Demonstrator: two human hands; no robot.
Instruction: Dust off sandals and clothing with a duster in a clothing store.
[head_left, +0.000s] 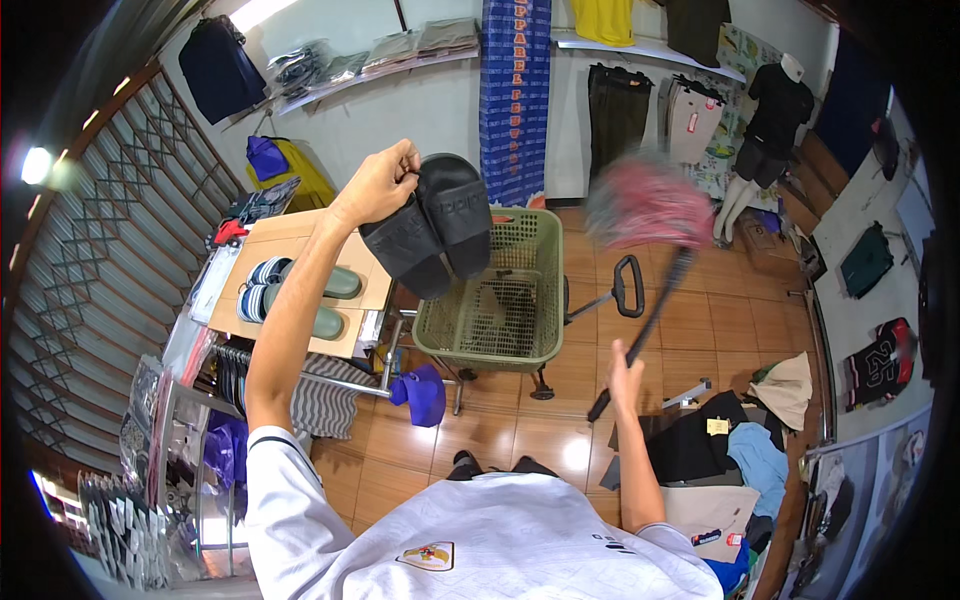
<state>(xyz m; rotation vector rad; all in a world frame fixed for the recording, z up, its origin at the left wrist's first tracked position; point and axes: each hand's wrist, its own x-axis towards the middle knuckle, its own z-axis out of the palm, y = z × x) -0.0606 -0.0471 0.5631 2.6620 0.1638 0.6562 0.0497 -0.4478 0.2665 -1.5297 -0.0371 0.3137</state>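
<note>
My left hand (386, 176) pinches a pair of black slide sandals (454, 217) by one end, raised above the left rim of a green plastic basket on wheels (551, 300). Out to the right, my right hand (624, 375) grips the black handle of a duster (652, 199); its red and grey head is blurred and points away from me. Beneath my left forearm, green slides with striped straps (330, 300) lie on a cardboard-topped table (285, 232).
A black pull handle (628, 285) sticks out right of the basket. Folded clothes (697, 442) are heaped at the lower right. A metal clothes rail (345, 384) stands at the left, with a purple cloth item (418, 394) near its end. A dressed mannequin (772, 112) stands far right.
</note>
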